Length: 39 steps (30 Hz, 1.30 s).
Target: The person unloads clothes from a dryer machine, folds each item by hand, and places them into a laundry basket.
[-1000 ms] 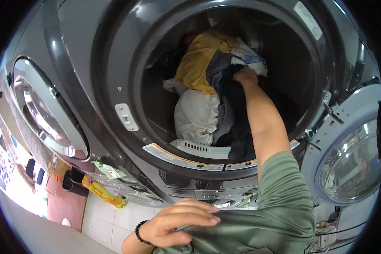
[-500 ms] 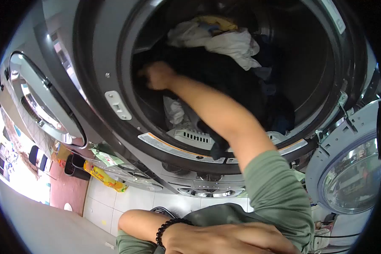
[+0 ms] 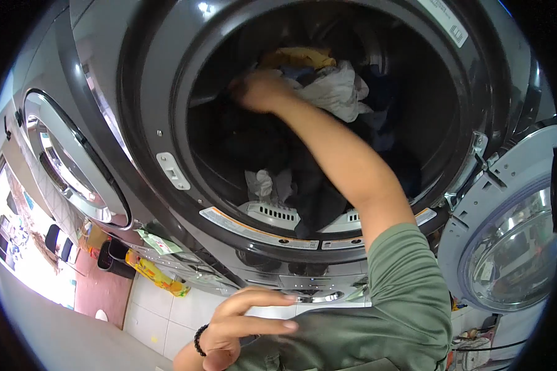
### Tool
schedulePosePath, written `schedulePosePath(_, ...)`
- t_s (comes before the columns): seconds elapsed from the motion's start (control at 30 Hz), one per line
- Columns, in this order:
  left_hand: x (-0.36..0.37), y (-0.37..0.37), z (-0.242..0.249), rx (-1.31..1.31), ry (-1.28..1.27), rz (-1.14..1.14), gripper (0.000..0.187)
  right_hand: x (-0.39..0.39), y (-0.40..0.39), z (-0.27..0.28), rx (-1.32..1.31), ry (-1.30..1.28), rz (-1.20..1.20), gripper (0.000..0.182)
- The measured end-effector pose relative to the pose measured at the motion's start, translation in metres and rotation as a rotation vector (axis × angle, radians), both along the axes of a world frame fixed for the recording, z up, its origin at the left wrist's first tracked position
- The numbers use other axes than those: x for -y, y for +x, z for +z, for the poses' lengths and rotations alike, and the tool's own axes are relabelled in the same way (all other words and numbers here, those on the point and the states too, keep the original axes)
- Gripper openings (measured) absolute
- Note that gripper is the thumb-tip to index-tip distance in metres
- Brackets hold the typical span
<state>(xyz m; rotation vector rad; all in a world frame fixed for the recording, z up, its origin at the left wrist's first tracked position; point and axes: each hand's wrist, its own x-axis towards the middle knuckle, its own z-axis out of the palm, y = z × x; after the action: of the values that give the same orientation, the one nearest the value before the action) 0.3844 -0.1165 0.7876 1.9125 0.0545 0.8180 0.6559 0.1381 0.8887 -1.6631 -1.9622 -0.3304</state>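
My right hand, blurred, reaches into the open dryer drum at the upper left of the laundry. Its fingertips are smeared against black cloth, so their grip does not show. Beside it lie a yellow cloth and a white cloth. More pale fabric sits low in the drum, and part of the dark cloth rests over the bottom lip. Outside, below the opening, my left hand, with a black bead bracelet, holds nothing and its fingers are apart.
The round glass door of the drum stands swung out at the right. Another machine's open door is at the left. A black bin and a yellow patterned bag stand on the floor at the lower left.
My right hand has moved up and right inside the drum. My left hand has shifted left, its fingers now spread. The dark cloth lies differently, and the view has shifted slightly.
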Motion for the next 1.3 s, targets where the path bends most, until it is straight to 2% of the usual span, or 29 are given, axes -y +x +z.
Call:
schedulePosePath(0.03,-0.001,-0.009,-0.010,-0.047,0.035,0.116,0.104,-0.012,0.034,0.005,-0.153,0.138,-0.242,0.035)
schedulePosePath(0.07,-0.003,-0.019,-0.025,-0.005,-0.014,0.168,0.103,-0.002,0.073,0.007,-0.189,0.519,-0.105,0.036)
schedulePosePath(0.1,-0.005,-0.027,-0.044,0.042,-0.061,0.224,0.102,-0.023,0.119,0.001,-0.153,0.654,-0.298,0.041)
schedulePosePath(0.17,-0.005,-0.036,-0.066,0.144,-0.166,0.329,0.099,-0.029,0.176,-0.013,-0.406,0.471,-0.093,0.045)
schedulePosePath(0.27,0.002,-0.041,-0.083,0.288,-0.436,0.432,0.099,-0.084,0.194,-0.065,-0.954,0.239,0.003,0.047)
schedulePosePath(0.3,0.001,-0.041,-0.084,0.304,-0.417,0.435,0.092,-0.032,0.151,-0.050,-0.697,0.044,-0.063,0.051)
schedulePosePath(0.37,-0.005,-0.042,-0.081,0.328,-0.375,0.432,0.077,-0.035,0.118,-0.051,-0.870,0.344,-0.062,0.045)
schedulePosePath(0.4,-0.011,-0.043,-0.083,0.230,-0.291,0.516,0.066,-0.036,0.104,-0.050,-0.950,0.496,-0.067,0.043)
schedulePosePath(0.47,-0.025,-0.044,-0.084,0.028,-0.118,0.671,0.044,-0.028,0.071,-0.028,-1.026,0.839,0.294,0.034)
schedulePosePath(0.53,-0.025,-0.028,-0.062,0.066,-0.206,0.695,0.029,0.025,0.011,0.001,-0.953,0.961,0.276,0.025)
schedulePosePath(0.57,-0.024,-0.018,-0.052,0.090,-0.250,0.707,0.022,0.028,0.011,0.005,-0.846,0.923,0.191,0.026)
schedulePosePath(0.63,-0.019,-0.005,-0.042,0.077,-0.180,0.645,0.020,0.026,0.020,0.015,-0.646,0.838,0.021,0.031)
schedulePosePath(0.67,-0.017,0.001,-0.038,0.085,-0.133,0.606,0.019,0.020,0.029,0.013,-0.637,0.833,-0.172,0.037)
schedulePosePath(0.73,-0.013,0.013,-0.050,0.156,-0.222,0.457,0.016,-0.013,0.061,-0.013,-0.610,0.820,-0.552,0.050)
schedulePosePath(0.77,-0.010,0.015,-0.055,0.136,-0.220,0.414,0.015,-0.034,0.086,-0.030,-0.716,0.580,-0.402,0.055)
schedulePosePath(0.83,-0.005,0.016,-0.066,0.081,-0.257,0.340,0.015,-0.051,0.102,-0.058,-0.742,0.313,-0.359,0.057)
schedulePosePath(0.9,-0.003,0.013,-0.078,0.039,-0.257,0.331,0.014,-0.024,0.073,-0.078,-0.808,0.339,-0.425,0.048)
schedulePosePath(0.93,-0.003,0.011,-0.081,0.018,-0.258,0.327,0.014,0.005,0.054,-0.075,-0.939,0.392,-0.374,0.043)
schedulePosePath(1.0,-0.008,0.002,-0.080,-0.051,-0.156,0.399,0.018,0.045,0.022,-0.073,-0.817,0.560,-0.356,0.032)
schedulePosePath(1.03,-0.011,0.000,-0.079,-0.082,-0.107,0.432,0.020,0.073,0.009,-0.071,-0.670,0.634,-0.193,0.027)
schedulePosePath(1.07,-0.013,0.000,-0.079,-0.024,-0.211,0.446,0.023,0.103,-0.006,-0.070,-0.522,0.700,-0.030,0.023)
schedulePosePath(1.13,-0.018,0.004,-0.079,0.095,-0.422,0.470,0.030,0.169,-0.042,-0.069,-0.279,0.574,0.170,0.017)
schedulePosePath(1.17,-0.029,0.009,-0.092,0.282,-0.590,0.402,0.039,0.193,-0.062,-0.083,-0.337,0.565,0.379,0.013)
schedulePosePath(1.2,-0.038,0.012,-0.102,0.399,-0.724,0.343,0.039,0.219,-0.077,-0.098,-0.174,0.580,0.586,0.012)
schedulePosePath(1.27,-0.049,0.018,-0.119,0.481,-0.953,0.254,0.040,0.276,-0.118,-0.122,0.046,0.347,0.756,0.012)
schedulePosePath(1.3,-0.050,0.018,-0.126,0.463,-1.028,0.233,0.040,0.303,-0.132,-0.129,0.144,0.103,0.787,0.015)
